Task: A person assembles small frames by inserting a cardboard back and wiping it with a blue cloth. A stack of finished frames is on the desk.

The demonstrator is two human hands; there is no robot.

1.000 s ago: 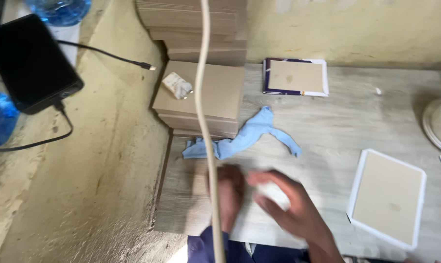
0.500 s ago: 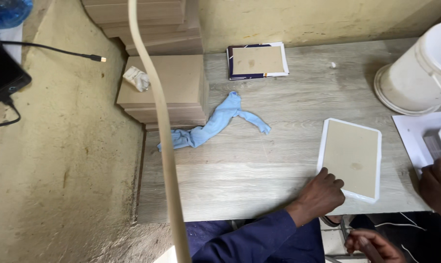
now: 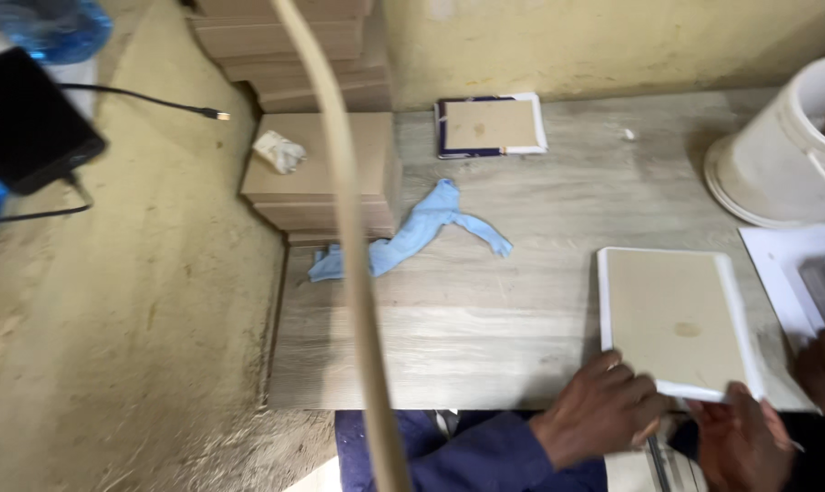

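Both hands [image 3: 668, 424] now grip frame [image 3: 677, 321].

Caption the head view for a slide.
Both hands, left hand and right hand, grip a white-framed board at the near edge of a wooden table.

I'm looking down into a small, rough workshop, the kind where picture frames get put together. Brown backing boards [image 3: 317, 169] are stacked against a bare, stained yellow wall [image 3: 613, 41]. On the wood-grain counter [image 3: 485, 319] lie white-edged frames [image 3: 677, 319], a blue rag [image 3: 412, 232] and a white plastic bucket [image 3: 782, 150]. The floor [image 3: 130, 346] beside it is dusty earth.
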